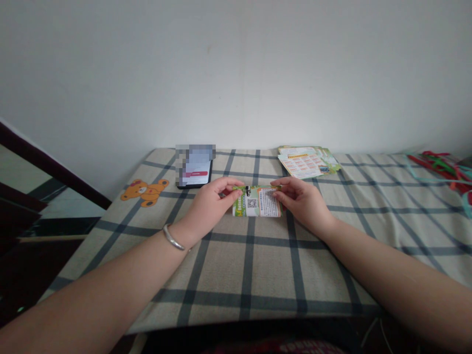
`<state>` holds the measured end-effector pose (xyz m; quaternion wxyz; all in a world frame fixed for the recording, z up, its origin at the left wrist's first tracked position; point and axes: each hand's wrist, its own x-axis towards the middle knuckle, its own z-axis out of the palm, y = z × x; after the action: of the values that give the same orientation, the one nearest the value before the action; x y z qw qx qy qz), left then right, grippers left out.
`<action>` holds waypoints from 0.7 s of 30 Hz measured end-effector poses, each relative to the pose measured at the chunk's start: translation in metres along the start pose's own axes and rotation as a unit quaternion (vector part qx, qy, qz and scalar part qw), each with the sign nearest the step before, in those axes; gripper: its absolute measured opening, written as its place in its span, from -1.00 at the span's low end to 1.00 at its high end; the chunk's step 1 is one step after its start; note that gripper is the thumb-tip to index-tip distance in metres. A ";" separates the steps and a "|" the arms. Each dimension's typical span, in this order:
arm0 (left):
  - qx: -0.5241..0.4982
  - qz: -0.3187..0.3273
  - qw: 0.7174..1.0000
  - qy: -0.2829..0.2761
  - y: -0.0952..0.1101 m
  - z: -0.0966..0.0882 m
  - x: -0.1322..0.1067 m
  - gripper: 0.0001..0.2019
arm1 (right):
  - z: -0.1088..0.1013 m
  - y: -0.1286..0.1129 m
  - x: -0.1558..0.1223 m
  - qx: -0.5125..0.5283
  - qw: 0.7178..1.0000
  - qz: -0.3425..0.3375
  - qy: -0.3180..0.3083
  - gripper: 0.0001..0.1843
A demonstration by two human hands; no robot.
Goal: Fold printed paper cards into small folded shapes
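Observation:
A small printed card (258, 202) with a green border and a QR code is held just above the checked tablecloth (258, 265). My left hand (210, 204) pinches the card's upper left edge with fingers closed. My right hand (300, 199) pinches its upper right edge the same way. A silver bangle (172, 237) circles my left wrist. Both forearms reach in from the near edge of the table.
A phone (194, 169) with a lit screen lies at the back, left of centre. A stack of similar printed cards (308, 161) sits at the back right. Red and green strips (444, 167) lie at the far right. A bear print (144, 190) marks the cloth's left side.

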<state>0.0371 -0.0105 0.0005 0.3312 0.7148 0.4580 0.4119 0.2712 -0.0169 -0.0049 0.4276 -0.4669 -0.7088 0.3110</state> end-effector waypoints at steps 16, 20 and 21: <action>-0.110 -0.021 0.994 -0.005 -0.004 0.004 0.000 -0.79 | 0.003 -0.003 0.001 0.060 0.998 0.002 0.036 -0.80; -0.132 -0.033 0.991 -0.012 -0.004 0.005 0.001 -0.75 | 0.004 -0.006 0.002 0.077 0.996 0.002 0.046 -0.80; -0.140 -0.037 0.989 -0.015 -0.004 0.005 0.001 -0.75 | 0.004 -0.006 0.001 0.076 0.996 0.000 0.049 -0.77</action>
<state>0.0402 -0.0086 -0.0044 0.4500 0.6498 0.4173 0.4485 0.2652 -0.0181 -0.0009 0.4961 -0.4477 -0.6615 0.3404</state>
